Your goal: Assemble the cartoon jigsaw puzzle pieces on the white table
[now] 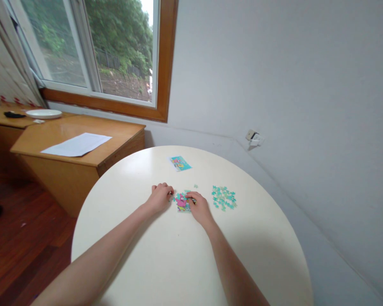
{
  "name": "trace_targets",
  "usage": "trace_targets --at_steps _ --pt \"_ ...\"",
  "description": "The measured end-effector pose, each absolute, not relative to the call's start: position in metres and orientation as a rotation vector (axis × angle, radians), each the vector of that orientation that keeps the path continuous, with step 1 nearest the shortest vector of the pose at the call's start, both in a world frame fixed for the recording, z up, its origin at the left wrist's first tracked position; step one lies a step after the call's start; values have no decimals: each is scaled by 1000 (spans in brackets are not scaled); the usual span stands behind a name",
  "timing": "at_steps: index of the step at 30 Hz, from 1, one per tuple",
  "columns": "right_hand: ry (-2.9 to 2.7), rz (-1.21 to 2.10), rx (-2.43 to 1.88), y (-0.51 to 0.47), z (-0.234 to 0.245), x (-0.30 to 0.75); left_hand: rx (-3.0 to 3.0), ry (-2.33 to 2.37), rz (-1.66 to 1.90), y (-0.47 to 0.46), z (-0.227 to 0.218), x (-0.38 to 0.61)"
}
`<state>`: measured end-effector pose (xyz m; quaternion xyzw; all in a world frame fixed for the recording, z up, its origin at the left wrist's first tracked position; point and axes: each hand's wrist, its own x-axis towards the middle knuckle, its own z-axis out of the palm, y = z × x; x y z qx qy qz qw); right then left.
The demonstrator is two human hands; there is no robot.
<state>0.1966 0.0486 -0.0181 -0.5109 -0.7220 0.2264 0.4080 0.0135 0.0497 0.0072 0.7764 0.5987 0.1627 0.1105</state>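
A partly joined jigsaw puzzle (181, 203) with a pink cartoon starfish lies flat on the white round table (153, 263). At its left edge, my left hand (160, 198) is closed, its fingertips pinching a small puzzle piece (170, 197) that is mostly hidden. My right hand (200, 207) curls over the puzzle's right side, fingers bent and touching it, and covers part of the picture. Just beyond the puzzle lies one loose piece (195, 186). To the right of my right hand, loose teal and pale green puzzle pieces (224, 198) are spread in a cluster.
A small picture card (180, 163) with matching cartoon figures lies at the table's far side. Left of the table stands a wooden desk (124, 134) with a sheet of paper (77, 144) and a white plate (44, 114). The wall has a socket with a plug (255, 138).
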Motion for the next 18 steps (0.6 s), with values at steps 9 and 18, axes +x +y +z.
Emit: trace_targets --at_steps 9,18 --pt "-1846 544 -1307 47 -16 195 2249 1833 471 43 19 16" --pt "-1844 560 -1298 48 -18 196 2222 1846 430 47 16 15"
